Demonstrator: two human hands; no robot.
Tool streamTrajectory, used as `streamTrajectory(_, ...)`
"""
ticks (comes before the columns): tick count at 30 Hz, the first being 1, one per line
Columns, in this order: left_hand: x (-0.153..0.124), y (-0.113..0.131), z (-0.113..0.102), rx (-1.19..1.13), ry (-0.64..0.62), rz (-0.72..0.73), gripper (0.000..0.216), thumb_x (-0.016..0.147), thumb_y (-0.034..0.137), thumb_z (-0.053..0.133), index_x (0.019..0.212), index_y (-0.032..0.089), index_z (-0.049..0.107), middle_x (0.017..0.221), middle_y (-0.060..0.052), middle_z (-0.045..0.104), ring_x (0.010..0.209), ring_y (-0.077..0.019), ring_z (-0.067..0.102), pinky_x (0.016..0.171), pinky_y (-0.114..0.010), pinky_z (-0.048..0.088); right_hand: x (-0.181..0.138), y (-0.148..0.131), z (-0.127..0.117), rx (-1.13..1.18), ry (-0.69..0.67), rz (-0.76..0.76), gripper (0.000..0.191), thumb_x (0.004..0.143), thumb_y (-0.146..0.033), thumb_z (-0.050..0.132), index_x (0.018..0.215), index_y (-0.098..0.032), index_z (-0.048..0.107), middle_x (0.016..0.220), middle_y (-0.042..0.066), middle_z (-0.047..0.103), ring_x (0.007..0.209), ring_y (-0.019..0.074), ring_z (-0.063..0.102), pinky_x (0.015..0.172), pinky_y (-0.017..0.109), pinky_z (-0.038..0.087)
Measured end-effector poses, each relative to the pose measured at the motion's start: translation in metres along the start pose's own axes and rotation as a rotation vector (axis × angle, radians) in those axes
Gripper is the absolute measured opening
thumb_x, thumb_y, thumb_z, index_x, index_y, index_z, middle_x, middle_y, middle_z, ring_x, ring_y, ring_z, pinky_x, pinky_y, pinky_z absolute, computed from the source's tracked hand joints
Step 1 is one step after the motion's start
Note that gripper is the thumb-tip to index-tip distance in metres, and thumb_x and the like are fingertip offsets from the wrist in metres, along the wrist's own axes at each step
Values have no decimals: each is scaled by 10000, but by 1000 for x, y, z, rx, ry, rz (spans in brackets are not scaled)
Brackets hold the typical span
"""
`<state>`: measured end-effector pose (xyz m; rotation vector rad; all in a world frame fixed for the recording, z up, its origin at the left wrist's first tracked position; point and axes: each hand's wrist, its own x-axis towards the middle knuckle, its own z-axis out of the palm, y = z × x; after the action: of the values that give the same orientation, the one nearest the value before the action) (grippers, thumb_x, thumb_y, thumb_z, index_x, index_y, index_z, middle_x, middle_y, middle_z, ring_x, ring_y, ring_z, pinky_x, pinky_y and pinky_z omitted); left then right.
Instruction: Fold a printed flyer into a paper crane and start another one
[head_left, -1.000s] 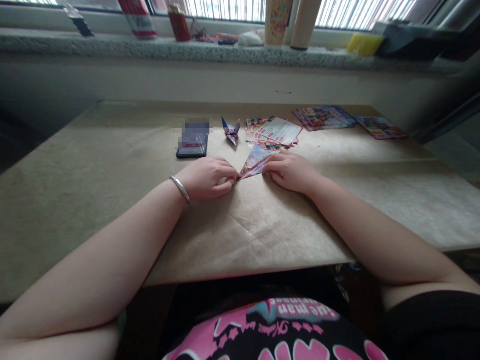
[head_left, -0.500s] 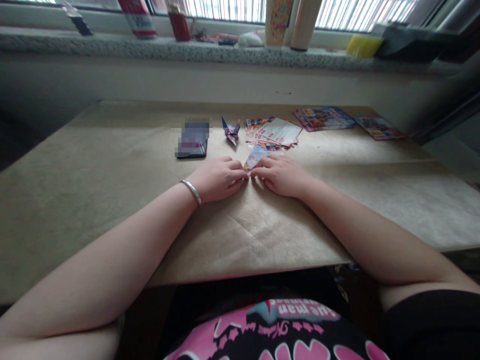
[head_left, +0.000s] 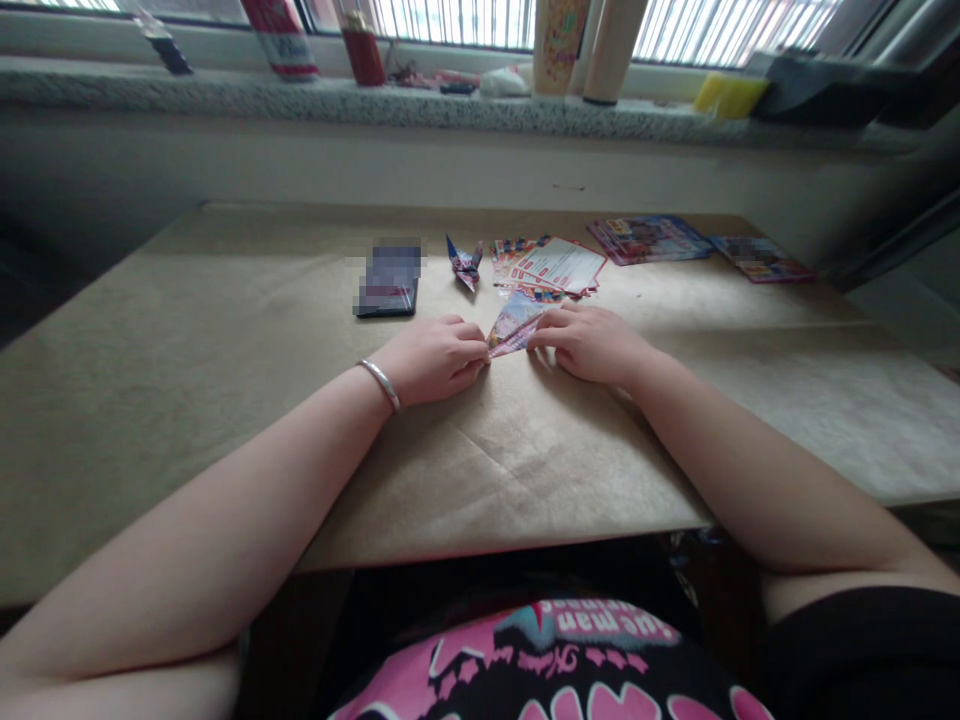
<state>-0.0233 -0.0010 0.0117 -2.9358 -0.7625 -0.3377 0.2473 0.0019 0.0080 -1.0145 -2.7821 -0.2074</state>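
A small sheet of printed paper (head_left: 513,322), partly folded, lies on the table between my hands. My left hand (head_left: 441,358), with a silver bangle at the wrist, pinches its left corner. The closed fingers of my right hand (head_left: 581,340) grip its right part and cover that end. Just beyond the sheet are several fanned printed cards (head_left: 559,264). A folded paper crane (head_left: 466,265) stands to their left.
A dark phone (head_left: 390,280) lies left of the crane. Stacked colourful packs (head_left: 651,240) and another pack (head_left: 761,260) are at the table's back right. Bottles, a red jar (head_left: 364,55) and a yellow item (head_left: 729,95) stand on the stone windowsill (head_left: 420,108).
My right hand has slid right along the paper, away from my left hand, uncovering more of a folded strip. My left hand stays at the left corner.
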Motion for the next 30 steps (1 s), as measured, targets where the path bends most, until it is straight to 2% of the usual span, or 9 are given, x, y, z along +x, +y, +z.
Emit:
streamTrajectory(8,0,-1,0,-18,-6,-19,298,942,260,422,935,185,710,953,-73,690,876,-190,607,795,-314,499,-7,8,-2,1,-14,75,414,798,-87,500,1079,-296,721,1143,30,678,956,197,586,777,314,409)
streamTrajectory(14,5,5,5,68,-15,-20,335,952,323,445,1162,210,680,1043,-91,670,908,-220,590,805,-350,489,-13,17,-8,7,-15,134,398,803,-88,495,1047,-289,736,1117,18,697,926,181,621,753,300,427)
streamTrajectory(16,8,8,6,88,-19,-29,340,944,336,464,1181,208,672,1061,-103,658,923,-226,589,809,-356,487,-15,20,-9,11,-19,149,384,800,-83,495,1015,-282,743,1100,14,706,934,180,629,763,297,435)
streamTrajectory(25,9,8,5,104,-28,-15,311,945,304,455,1135,191,674,1047,-103,656,920,-216,593,818,-350,488,-22,32,-15,-33,-55,221,369,806,-96,488,955,-283,769,1082,-9,739,958,182,652,772,293,464)
streamTrajectory(30,5,7,-4,89,-80,38,285,932,291,449,1006,164,694,1042,-113,671,907,-216,606,821,-352,499,-25,37,-15,-44,-58,224,370,805,-97,482,937,-276,777,1068,-11,748,951,188,657,765,300,465)
